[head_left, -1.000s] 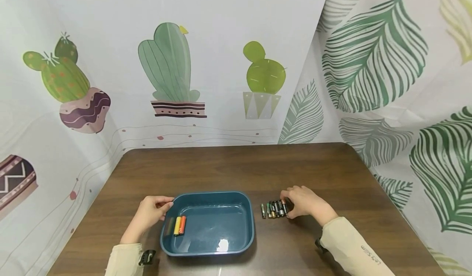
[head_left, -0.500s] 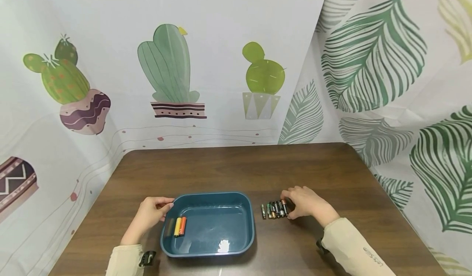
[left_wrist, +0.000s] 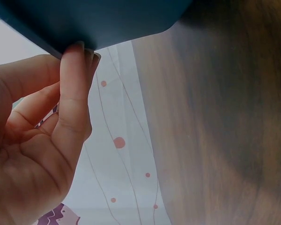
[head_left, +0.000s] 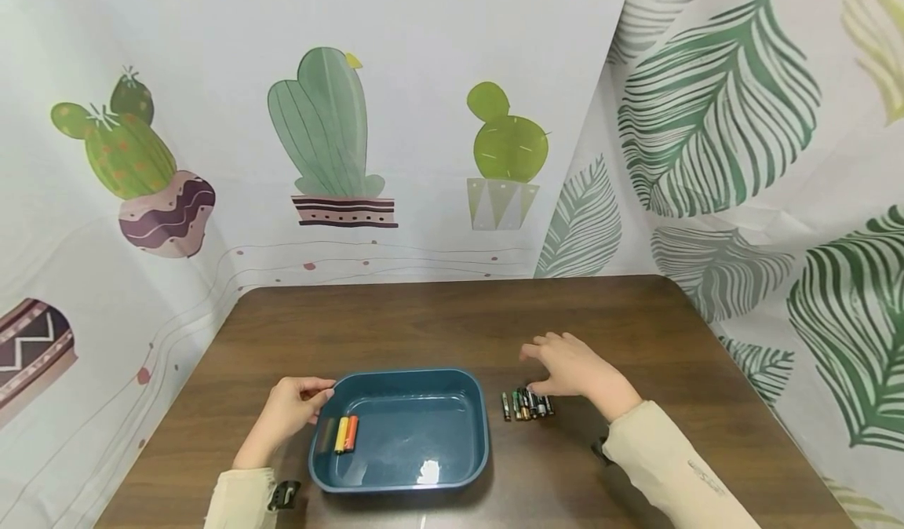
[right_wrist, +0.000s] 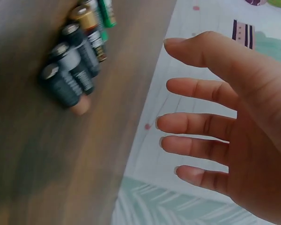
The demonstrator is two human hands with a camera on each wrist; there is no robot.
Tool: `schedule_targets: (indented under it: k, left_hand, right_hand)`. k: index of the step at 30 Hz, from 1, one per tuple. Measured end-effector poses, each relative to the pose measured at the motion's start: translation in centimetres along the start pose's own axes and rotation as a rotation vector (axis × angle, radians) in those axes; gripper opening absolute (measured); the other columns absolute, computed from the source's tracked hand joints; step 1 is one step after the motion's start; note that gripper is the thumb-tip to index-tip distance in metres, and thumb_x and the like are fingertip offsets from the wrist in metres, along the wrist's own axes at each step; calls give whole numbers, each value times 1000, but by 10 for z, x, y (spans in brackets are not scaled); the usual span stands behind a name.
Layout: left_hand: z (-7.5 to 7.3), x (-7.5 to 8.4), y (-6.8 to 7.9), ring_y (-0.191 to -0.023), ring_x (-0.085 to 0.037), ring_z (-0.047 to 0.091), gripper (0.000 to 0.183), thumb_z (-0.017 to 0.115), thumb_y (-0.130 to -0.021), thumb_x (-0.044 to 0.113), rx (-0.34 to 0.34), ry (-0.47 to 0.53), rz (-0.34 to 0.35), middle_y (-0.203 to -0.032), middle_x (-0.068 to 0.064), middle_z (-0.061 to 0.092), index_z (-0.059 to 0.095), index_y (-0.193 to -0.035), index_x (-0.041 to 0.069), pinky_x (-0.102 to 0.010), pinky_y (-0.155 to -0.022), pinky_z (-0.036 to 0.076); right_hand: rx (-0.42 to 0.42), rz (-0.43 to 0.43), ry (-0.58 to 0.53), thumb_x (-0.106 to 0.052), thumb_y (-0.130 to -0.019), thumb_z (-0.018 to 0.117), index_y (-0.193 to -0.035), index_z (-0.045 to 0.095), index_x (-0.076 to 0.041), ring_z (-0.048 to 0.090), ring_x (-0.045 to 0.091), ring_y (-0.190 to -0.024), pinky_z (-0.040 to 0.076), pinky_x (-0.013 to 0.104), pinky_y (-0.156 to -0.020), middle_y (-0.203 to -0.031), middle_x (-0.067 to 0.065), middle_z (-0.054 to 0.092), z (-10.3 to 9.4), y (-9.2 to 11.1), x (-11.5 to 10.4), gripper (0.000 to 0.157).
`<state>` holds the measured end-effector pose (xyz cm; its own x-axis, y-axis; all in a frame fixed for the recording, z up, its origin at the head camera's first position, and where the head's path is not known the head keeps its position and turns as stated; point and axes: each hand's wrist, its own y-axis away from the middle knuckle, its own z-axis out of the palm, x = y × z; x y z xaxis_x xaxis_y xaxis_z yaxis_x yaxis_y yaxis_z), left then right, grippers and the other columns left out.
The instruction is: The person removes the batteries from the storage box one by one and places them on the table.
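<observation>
A dark blue rectangular tray [head_left: 410,454] sits on the wooden table, holding a yellow battery [head_left: 342,435] and an orange battery [head_left: 351,433] side by side near its left wall. My left hand [head_left: 291,407] pinches the tray's rim at the far left corner; the left wrist view shows thumb and fingers meeting at the tray's edge [left_wrist: 117,23]. To the right of the tray lies a row of several small batteries [head_left: 524,405], mostly black, some green or gold. Just above and behind them hovers my right hand [head_left: 575,368], fingers spread and holding nothing. In the right wrist view a black battery [right_wrist: 61,84] ends the row.
The brown wooden table [head_left: 424,317] runs back to a white hanging cloth [head_left: 424,121] printed with cacti and leaves. A dark band [head_left: 285,495] is on the left wrist, and beige sleeves [head_left: 678,462] cover both forearms.
My right hand has lifted off the right end of the battery row, moving up and slightly left with its fingers opening. The left hand and tray have stayed put.
</observation>
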<state>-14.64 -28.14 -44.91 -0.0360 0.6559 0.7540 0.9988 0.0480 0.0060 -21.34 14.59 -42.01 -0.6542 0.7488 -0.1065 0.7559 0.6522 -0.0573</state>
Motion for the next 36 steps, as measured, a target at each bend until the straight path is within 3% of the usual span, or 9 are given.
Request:
schedule_targets:
  k: [19, 36]
  left_hand:
    - [0, -4, -1, -50, -14, 54, 17, 62, -81, 6, -11, 8, 1, -67, -7, 59, 67, -96, 0, -26, -47, 49]
    - [-1, -2, -2, -51, -14, 53, 17, 62, -80, 5, -7, 17, -34, -67, -7, 59, 67, -96, 1, -25, -48, 50]
  right_hand:
    - [64, -148, 60, -39, -74, 65, -101, 60, -22, 51, 18, -89, 40, 38, -76, -92, -5, 56, -28, -44, -47, 32]
    - [37, -240, 78, -42, -78, 61, -107, 58, -24, 50, 15, -92, 40, 35, -79, -99, -6, 56, -39, -78, -95, 35]
